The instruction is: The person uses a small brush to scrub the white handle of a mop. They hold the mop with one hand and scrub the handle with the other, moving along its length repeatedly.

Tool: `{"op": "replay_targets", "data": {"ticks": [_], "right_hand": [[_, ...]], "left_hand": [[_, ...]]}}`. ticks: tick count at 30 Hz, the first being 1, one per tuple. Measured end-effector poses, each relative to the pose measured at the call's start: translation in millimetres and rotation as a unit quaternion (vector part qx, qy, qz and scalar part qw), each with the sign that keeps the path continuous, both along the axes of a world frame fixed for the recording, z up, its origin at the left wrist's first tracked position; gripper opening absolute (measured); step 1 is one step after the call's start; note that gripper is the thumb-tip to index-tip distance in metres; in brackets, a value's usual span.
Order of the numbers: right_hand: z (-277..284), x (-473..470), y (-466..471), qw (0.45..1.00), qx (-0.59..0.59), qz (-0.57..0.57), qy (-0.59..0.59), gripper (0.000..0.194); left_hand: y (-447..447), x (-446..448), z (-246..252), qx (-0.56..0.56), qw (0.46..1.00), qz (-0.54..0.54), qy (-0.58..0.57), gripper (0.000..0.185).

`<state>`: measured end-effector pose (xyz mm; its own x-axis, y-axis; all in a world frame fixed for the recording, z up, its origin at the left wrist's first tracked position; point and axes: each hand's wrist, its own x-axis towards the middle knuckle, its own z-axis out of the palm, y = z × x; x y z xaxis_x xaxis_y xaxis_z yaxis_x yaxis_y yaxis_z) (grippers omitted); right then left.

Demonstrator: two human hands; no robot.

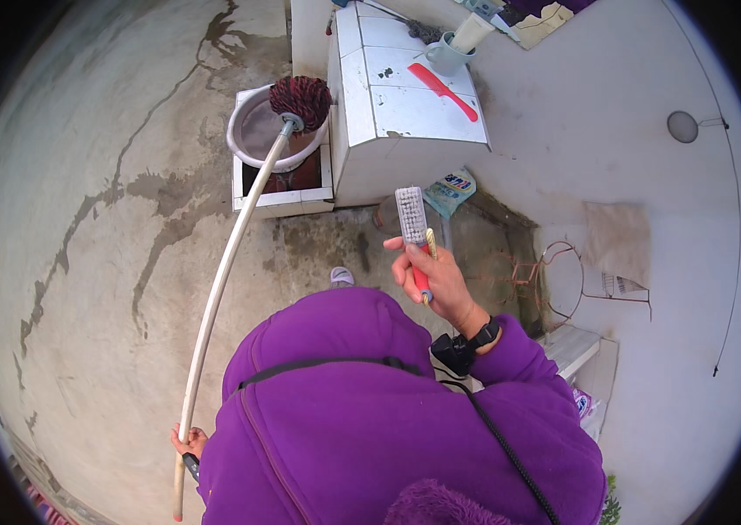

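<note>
My right hand (433,272) is closed around the red handle of a scrub brush (412,213), its pale bristles facing up towards the camera. A yellowish cord loop hangs from the brush's handle. Down at the lower left, my left hand (192,441) grips the long pale pole of a mop (226,262) near its far end. The mop's dark red and black head (301,103) rests at the rim of a whitish basin (239,141), which holds murky water. Beneath the basin is a low tiled trough (283,209).
A white-tiled ledge (403,111) carries a red comb (443,92) and a light-blue mug (447,59). Below it lie a detergent bag (451,191) and a clear container (386,215). A rusty wire stand (544,275) leans by the right wall. Wet streaks mark the concrete floor (82,315).
</note>
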<state>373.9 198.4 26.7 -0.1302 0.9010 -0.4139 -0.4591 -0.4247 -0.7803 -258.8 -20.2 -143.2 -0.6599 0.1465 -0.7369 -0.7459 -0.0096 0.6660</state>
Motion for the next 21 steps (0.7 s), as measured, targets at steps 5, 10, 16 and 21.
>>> {"op": "replay_targets", "data": {"ticks": [5,10,16,21], "right_hand": [[0,-5,2,1.000,-0.008,0.012,-0.007,0.039],[0,-11,12,0.998,0.006,0.050,-0.029,0.039],[14,-57,51,0.987,0.056,0.146,-0.026,0.039],[27,-133,80,0.931,0.193,0.272,-0.151,0.042]], "left_hand": [[-2,-9,-4,0.000,1.000,0.001,-0.008,0.042],[10,-1,18,0.089,0.993,0.013,0.071,0.036],[48,40,87,0.315,0.934,-0.069,0.158,0.026],[70,68,133,0.287,0.918,-0.150,0.228,0.028]]}}
